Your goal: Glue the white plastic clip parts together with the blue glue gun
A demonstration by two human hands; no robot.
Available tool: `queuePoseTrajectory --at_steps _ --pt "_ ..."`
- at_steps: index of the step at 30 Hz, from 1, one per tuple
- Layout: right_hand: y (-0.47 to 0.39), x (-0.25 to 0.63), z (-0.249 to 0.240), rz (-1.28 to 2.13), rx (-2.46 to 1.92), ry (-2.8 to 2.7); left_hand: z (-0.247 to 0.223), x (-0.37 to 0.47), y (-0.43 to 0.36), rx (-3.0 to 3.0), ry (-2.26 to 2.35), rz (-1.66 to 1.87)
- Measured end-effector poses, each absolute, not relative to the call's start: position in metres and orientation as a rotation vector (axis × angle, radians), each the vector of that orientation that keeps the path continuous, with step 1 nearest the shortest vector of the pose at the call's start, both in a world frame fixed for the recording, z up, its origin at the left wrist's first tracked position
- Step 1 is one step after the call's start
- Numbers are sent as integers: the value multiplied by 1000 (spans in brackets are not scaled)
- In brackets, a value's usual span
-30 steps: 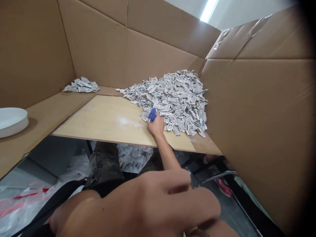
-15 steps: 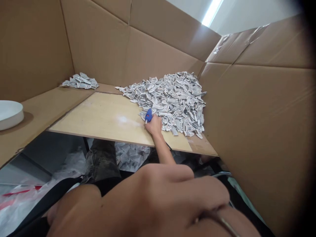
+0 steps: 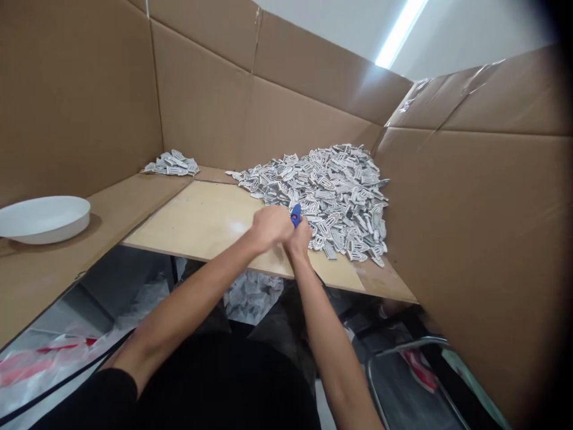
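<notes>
At the centre of the frame, the right hand [image 3: 299,240] is positioned over the front part of the counter [image 3: 192,215], its grip wrapped around a blue tool [image 3: 296,214]. The blue tool points up the frame, with a red detail on its body, and its upper end overlaps the lower left edge of a large pile of grey-white parts [image 3: 335,197]. The right forearm [image 3: 324,334] rises from the lower edge of the frame, leaning to the left, with the wrist nearly in line.

Immediately left of the tool, the left hand [image 3: 270,228] is held with its back toward the camera and its fingers curled out of sight. Whether its grip is pinching a part, or touching the tool or the right hand, cannot be told. The left forearm [image 3: 197,292] extends diagonally from the lower left, below which a black sleeve [image 3: 96,400] ends near the elbow.

The large pile occupies the centre right, beside a cardboard wall [image 3: 470,239]. At upper left of centre lies a small pile of similar parts [image 3: 172,163]. At the left edge stands a white dish [image 3: 47,218].
</notes>
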State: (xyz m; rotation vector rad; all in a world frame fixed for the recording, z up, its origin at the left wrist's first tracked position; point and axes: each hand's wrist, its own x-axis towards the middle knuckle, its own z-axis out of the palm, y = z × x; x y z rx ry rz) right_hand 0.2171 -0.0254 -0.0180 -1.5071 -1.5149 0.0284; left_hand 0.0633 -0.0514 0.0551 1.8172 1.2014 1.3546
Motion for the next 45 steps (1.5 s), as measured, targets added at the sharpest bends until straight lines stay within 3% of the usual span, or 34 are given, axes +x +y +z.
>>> queuePoseTrajectory --at_steps 3,9,17,26,33,45 --pt "-34 211 -12 33 -1442 -1467 56 49 -14 1914 1417 1294" --pt "-44 198 -9 252 -1258 -1584 18 31 17 1739 978 1222" --pt "-41 192 -10 373 -1329 -1912 -6 11 44 1250 1344 1738" --pt "-41 191 -8 300 -1366 -1903 3 22 31 1015 1146 1558" --pt "-42 199 -8 279 -1283 -1552 7 26 21 1162 1087 1434" --pt "-41 200 -7 273 -1277 -1434 -9 35 19 1602 820 1334"
